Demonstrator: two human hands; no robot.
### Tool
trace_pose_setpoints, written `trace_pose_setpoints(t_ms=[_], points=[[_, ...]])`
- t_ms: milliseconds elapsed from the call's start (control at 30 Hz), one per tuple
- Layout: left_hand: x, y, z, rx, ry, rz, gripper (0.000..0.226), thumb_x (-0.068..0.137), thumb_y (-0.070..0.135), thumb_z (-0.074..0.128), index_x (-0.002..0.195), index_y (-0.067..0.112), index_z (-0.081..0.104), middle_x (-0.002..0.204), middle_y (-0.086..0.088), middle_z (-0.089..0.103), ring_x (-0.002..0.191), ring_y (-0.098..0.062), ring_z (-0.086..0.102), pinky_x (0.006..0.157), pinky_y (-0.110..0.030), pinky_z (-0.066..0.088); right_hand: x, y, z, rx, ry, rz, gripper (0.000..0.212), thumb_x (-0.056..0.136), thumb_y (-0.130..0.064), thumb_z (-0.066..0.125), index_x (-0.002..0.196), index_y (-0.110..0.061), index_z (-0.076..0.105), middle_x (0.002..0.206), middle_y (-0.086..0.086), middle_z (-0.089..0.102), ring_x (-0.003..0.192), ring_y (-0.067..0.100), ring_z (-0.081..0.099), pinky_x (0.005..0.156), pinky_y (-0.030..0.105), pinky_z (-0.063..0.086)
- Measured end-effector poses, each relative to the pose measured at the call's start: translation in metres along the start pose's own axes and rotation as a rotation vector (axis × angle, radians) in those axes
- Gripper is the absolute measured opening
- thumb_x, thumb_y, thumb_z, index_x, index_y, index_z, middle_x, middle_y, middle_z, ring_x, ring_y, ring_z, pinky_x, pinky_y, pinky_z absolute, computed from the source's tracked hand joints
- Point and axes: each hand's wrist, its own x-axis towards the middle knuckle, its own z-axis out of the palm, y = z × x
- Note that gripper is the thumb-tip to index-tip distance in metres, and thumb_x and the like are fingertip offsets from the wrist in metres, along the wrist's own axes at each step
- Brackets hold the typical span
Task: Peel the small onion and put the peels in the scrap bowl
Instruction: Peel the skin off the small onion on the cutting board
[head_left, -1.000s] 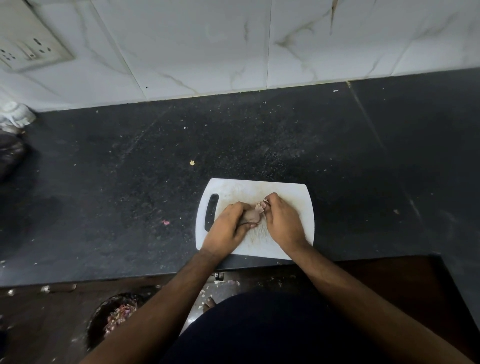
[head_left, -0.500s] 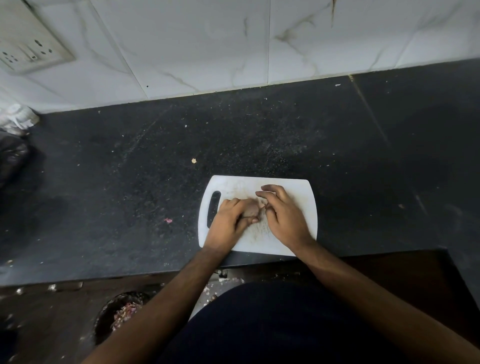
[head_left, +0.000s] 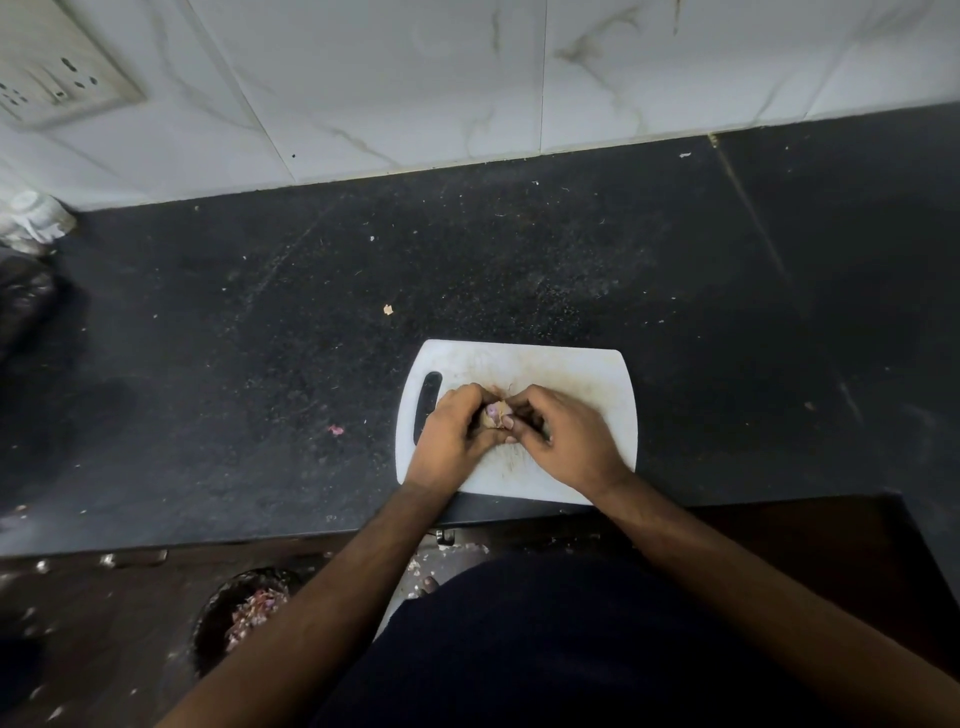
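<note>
A small onion (head_left: 493, 414), brownish with a bit of purple showing, is pinched between both hands over the white cutting board (head_left: 582, 374). My left hand (head_left: 451, 436) cups it from the left. My right hand (head_left: 569, 439) meets it from the right, fingertips on its skin. Most of the onion is hidden by the fingers. The dark scrap bowl (head_left: 218, 618) with pink peels inside sits low at the bottom left, below the counter edge, partly covered by my left forearm.
The board lies at the front edge of a black speckled counter (head_left: 311, 338), with small peel bits on it. A white tiled wall with a socket plate (head_left: 57, 83) runs behind. A dark bag (head_left: 21, 301) sits at the far left. Peel scraps litter the floor.
Both hands have closed in tighter around the onion; the right hand's fingers have curled onto it and the onion is more hidden than a second ago.
</note>
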Motion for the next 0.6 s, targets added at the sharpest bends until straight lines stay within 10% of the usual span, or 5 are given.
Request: trace_pose_setpoints(t_ms=[600], points=[[-0.0044, 0.0037, -0.0013, 0.114, 0.017, 0.039, 0.038, 0.075, 0.031, 0.089, 0.095, 0.025, 0.058, 0.091, 0.02, 0.055, 0.089, -0.01, 0.052, 0.076, -0.014, 0.039, -0.0025, -0.0045, 0.002, -0.15, 0.043, -0.005, 0.014, 0.092, -0.023, 0.067, 0.104, -0.018, 0.069, 0.09, -0.004, 0.073, 0.079, 0.016, 0.066, 0.063, 0.036, 0.054]])
